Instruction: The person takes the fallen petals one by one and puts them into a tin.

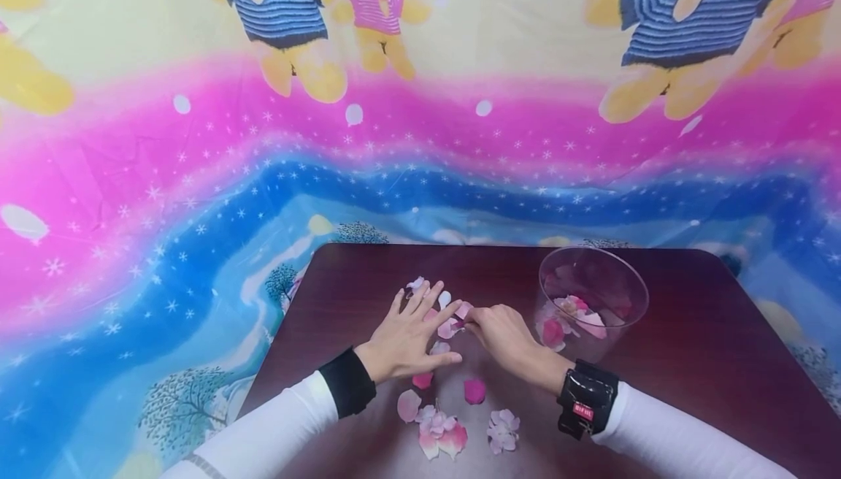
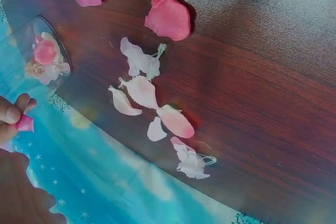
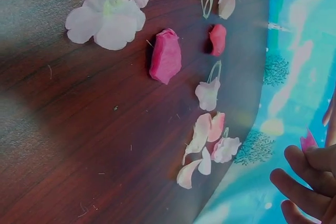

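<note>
My left hand [image 1: 410, 336] is held palm down with spread fingers over a row of petals, apparently holding nothing. To its right, my right hand [image 1: 509, 336] pinches a small magenta petal [image 3: 308, 140] between thumb and forefinger; the left wrist view shows this petal [image 2: 24, 123] too. Around and beneath the hands lie pale pink petals [image 2: 140, 92] and small pale blossoms [image 2: 190, 160] with thin stems. Nearer the front are a magenta petal [image 1: 474, 391], a pale petal [image 1: 409, 406], a white-pink blossom [image 1: 503, 431] and a cluster of pink-tipped petals [image 1: 452, 440].
A clear round container [image 1: 647, 302] stands on the dark wooden table [image 1: 690, 362], right of the right hand, with pink and white petals [image 1: 553, 333] in it. Behind the table hangs a printed cloth [image 1: 420, 128] with bears and snowflakes.
</note>
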{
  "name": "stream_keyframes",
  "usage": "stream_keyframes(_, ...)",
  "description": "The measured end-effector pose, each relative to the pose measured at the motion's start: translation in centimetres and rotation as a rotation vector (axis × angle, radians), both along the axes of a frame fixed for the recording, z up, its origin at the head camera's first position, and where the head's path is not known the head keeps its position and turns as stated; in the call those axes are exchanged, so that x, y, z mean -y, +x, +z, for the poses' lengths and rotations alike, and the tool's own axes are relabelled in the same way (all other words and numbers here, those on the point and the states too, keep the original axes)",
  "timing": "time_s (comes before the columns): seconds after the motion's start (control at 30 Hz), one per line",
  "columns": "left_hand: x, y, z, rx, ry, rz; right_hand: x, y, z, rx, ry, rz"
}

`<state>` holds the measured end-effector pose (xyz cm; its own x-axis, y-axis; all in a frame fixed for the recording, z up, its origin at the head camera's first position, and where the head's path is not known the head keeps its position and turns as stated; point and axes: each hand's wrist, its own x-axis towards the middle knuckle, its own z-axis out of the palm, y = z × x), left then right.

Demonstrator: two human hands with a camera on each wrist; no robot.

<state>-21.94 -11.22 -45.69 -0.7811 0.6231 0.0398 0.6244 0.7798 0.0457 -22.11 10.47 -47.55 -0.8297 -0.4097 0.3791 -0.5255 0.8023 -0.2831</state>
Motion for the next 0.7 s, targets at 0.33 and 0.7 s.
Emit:
stream_keyframes(0.33,-0.3,0.2,0.1,-0.009,0.015,-0.013,-1.2,-0.3,0.0,0.008,-0.011,-0.025)
stream_keyframes(0.7,-1.7,0.5,0.2,0.025,-0.005,-0.027,-4.4,-1.4,1.6,0.000,0.020,-0.075)
